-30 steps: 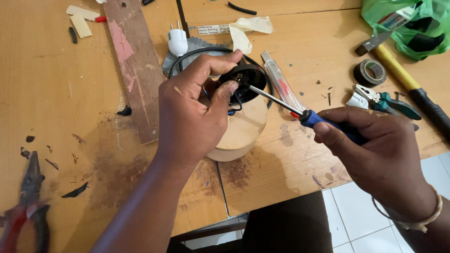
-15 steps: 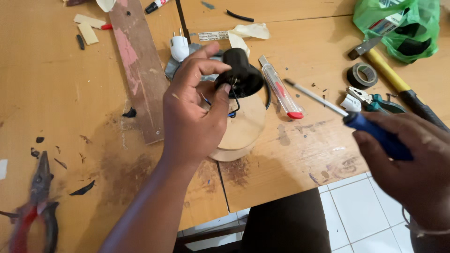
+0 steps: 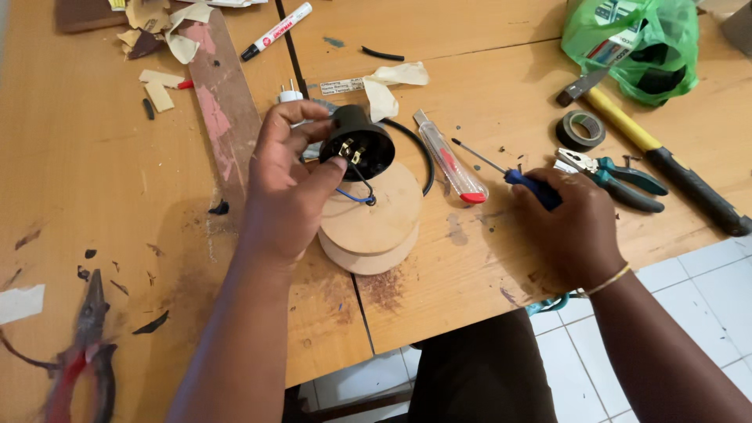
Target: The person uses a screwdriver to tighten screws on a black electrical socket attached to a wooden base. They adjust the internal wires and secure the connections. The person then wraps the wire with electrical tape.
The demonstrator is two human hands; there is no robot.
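Working from nine o'clock across, I am seeing red-handled pliers (image 3: 78,356) lying near the bench (image 3: 78,180) edge, well apart from my hands. My left hand (image 3: 286,184) is gripping a black lamp socket (image 3: 359,142), fingers (image 3: 291,117) curled round its body and thumb pressing near the open mouth, so it is tilting above the stacked round wooden discs (image 3: 372,223). The socket is looking light, rigid and smooth, probably brittle plastic; I am judging the ribbed outer wall the safest place to hold, not the small metal contacts inside. A thin blue and black wire (image 3: 356,192) is trailing from it toward the discs, soft and easy to snag. At three o'clock my right hand (image 3: 568,223) is closed round a blue-handled screwdriver (image 3: 509,174), its tip pointing to ten o'clock, resting low on the bench. A clear-bodied tester (image 3: 450,157) is lying between the hands. Beyond, teal pliers (image 3: 619,174), tape roll (image 3: 583,129) and hammer (image 3: 658,157) are crowding the right; the near bench edge is running close under both wrists.
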